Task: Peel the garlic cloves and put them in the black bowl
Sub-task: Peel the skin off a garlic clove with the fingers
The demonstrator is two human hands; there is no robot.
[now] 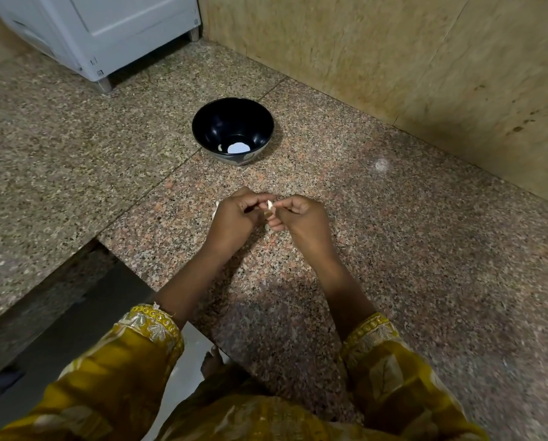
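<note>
Garlic clove (pixel 269 204): held just above the stone floor (pixel 393 249), between both hands, nearer than the bowl.
Left hand (pixel 234 216): fingers curled, thumb and fingertips pinching the clove's left side.
Right hand (pixel 299 214): fingers curled, pinching the clove's right side.
Black bowl (pixel 231 119): upright on the floor, well apart from the hands; a small pale piece (pixel 220 148) lies at its bottom.
White cabinet (pixel 107 33): back left.

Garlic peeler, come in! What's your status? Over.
Left hand and right hand both pinch one garlic clove. Black bowl sits ahead on the floor, apart. Nothing lies between them.
</note>
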